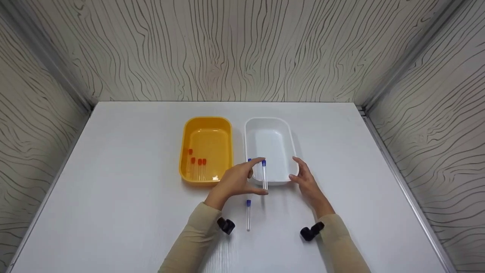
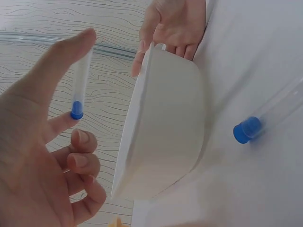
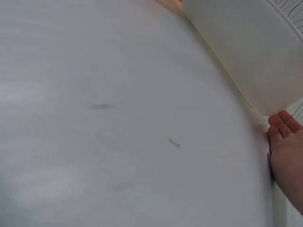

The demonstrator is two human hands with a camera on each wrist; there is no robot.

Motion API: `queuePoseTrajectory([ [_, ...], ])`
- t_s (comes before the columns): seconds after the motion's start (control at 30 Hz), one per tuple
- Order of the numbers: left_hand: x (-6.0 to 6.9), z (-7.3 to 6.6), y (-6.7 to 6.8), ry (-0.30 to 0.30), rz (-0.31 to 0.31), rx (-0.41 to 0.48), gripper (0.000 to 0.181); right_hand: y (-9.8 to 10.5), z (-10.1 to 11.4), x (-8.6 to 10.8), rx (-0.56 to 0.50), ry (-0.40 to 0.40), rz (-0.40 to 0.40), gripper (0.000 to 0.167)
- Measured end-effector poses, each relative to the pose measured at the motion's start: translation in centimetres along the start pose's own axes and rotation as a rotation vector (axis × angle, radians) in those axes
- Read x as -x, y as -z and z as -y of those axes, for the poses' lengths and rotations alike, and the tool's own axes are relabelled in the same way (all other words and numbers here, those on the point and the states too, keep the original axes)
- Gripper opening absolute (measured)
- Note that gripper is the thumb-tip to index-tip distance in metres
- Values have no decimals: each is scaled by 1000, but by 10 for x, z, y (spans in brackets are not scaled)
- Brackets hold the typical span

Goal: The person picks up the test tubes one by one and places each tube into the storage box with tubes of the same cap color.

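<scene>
My left hand [image 1: 237,180] holds a clear test tube [image 1: 264,176] with a blue cap lengthwise between thumb and index finger, in front of the white tray [image 1: 269,120]. In the left wrist view, this tube [image 2: 80,85] has its blue cap against the index fingertip and its other end at the thumb. My right hand [image 1: 308,185] grips the tray's near right corner, with fingertips at the rim. Another blue cap [image 1: 249,160] shows at the tray's left side, its tube partly hidden by the left hand. On the table lies a blue-capped tube [image 1: 248,215].
A yellow tray [image 1: 206,122] stands left of the white one, with several red-capped tubes [image 1: 199,162] inside. Both trays rest on a white table [image 1: 125,182]. Wood-grain panels [image 1: 216,49] rise behind and at both sides.
</scene>
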State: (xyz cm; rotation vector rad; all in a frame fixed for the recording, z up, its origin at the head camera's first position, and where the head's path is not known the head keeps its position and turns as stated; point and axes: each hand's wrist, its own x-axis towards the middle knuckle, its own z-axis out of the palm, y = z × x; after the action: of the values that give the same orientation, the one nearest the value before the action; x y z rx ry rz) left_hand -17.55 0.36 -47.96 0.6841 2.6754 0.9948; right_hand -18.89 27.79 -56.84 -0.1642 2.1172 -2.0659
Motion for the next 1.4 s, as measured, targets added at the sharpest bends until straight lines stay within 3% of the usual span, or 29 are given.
queuePoseTrajectory([
  [0.3,-29,-6,0,-2,1,7,92,0,0,1,-7,4,16,68],
  [0.53,-48,-10,-1,51,36,10,94,0,-2,-1,10,-9,15,68],
  [0.7,-56,-12,-4,88,64,21,95,0,-2,-1,-2,-5,13,67],
  [1.03,-70,-12,-17,103,61,31,95,1,0,1,29,-26,8,66],
  [1.4,-81,-16,-32,121,71,-79,93,2,2,2,0,-43,11,69],
])
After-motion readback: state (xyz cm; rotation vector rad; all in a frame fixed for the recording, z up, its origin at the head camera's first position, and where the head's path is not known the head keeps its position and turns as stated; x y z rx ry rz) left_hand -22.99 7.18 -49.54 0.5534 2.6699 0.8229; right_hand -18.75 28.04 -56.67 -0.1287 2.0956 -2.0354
